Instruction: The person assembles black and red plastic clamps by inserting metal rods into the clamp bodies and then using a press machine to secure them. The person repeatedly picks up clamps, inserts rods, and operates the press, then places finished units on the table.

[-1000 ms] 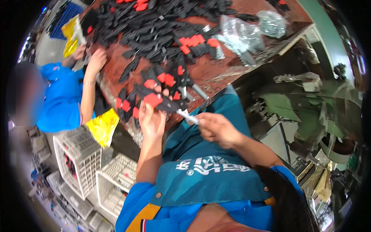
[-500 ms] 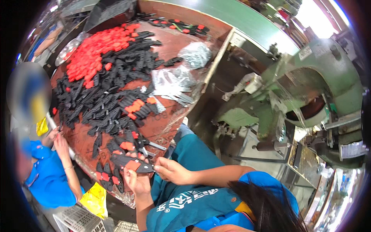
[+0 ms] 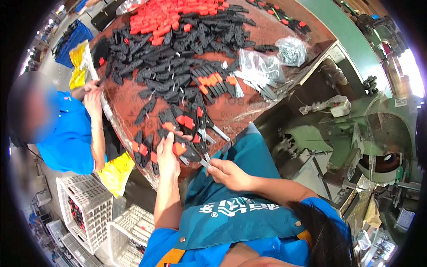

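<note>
My left hand [image 3: 167, 155] is closed around a black knife handle [image 3: 191, 153] that has a red part on it. The handle's tapered end points toward my right hand [image 3: 230, 173]. Between the thumb and fingers of that hand is a flat metal strip [image 3: 204, 163], which extends from the handle's tip. Just beyond, on the table's near part, lie handles with metal strips sticking out, among them one strip [image 3: 220, 133]. Beside my left hand, several black handles with red parts [image 3: 143, 149] lie side by side.
A reddish-brown table [image 3: 231, 113] bears a heap of black handles [image 3: 178, 60], red pieces [image 3: 155, 20] and clear plastic bags [image 3: 260, 64]. Green machinery [image 3: 378, 133] stands at the right. At the left sits a co-worker in blue [image 3: 71, 129], near white crates [image 3: 89, 209] and a yellow bag [image 3: 116, 175].
The head view has swung, so the table appears farther right and higher. The metal strip now shows between the handle's tip and my right fingers. My left hand still holds a handle.
</note>
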Demonstrator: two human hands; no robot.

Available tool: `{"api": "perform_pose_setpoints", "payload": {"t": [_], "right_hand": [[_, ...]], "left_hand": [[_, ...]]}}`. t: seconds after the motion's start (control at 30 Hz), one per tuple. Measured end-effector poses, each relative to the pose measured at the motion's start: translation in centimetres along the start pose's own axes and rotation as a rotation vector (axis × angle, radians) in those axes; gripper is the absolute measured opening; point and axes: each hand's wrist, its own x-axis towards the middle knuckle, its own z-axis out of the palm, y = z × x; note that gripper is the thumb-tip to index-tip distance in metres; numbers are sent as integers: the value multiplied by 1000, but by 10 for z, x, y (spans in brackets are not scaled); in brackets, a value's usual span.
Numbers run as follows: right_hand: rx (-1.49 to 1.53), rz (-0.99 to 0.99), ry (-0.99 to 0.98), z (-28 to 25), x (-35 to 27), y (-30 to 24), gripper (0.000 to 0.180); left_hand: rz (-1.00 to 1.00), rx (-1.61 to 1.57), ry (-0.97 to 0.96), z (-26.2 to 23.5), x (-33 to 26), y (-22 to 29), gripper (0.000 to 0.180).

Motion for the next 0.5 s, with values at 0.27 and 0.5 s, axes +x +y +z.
{"api": "perform_pose_setpoints", "payload": {"t": [0.27, 0.5], "right_hand": [[-114, -60, 179, -11, 22, 29, 22], [-484, -125, 338, -38, 74, 41, 22]], "left_hand": [[227, 267, 135, -16, 22, -10, 37], [618, 1390, 468, -99, 16, 34, 21]]}}
